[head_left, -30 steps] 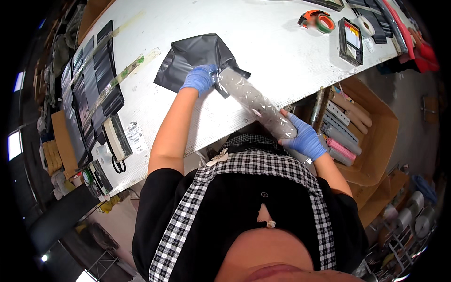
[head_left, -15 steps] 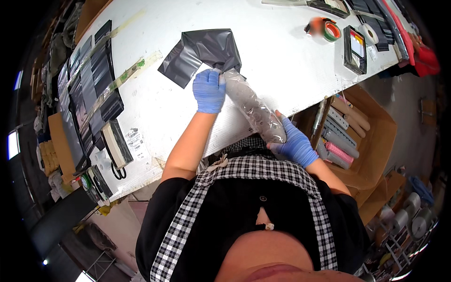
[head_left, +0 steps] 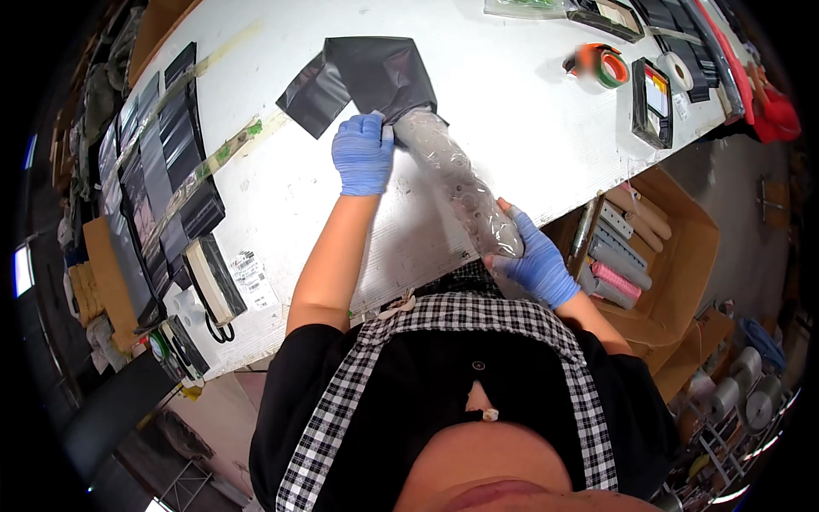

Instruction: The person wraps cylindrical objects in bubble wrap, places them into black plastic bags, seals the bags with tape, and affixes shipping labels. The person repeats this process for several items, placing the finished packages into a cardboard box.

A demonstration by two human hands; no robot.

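Note:
A dark grey plastic mailing bag (head_left: 375, 75) lies bent on the white table in front of me. My left hand (head_left: 363, 155), in a blue glove, has its fingers closed on the bag's near edge. A patterned grey roll in clear plastic wrap (head_left: 461, 183) slants from the bag toward my body. Its far end meets the bag's mouth; how far it goes inside is hidden. My blue-gloved right hand (head_left: 539, 263) grips the roll's near end, just over the table's front edge, thumb on one side and fingers on the other.
Stacked dark bags (head_left: 179, 119) lie taped down at the left, near a black-and-white box (head_left: 213, 280). At the far right are tape rolls (head_left: 612, 66) and a small framed box (head_left: 653, 102). Below the right edge stands a cardboard box (head_left: 682, 256) of wrapped rolls.
The bag has shifted slightly away and to the left, along with my left hand. Its mouth now sits wider over the roll's far end. My right hand has barely moved.

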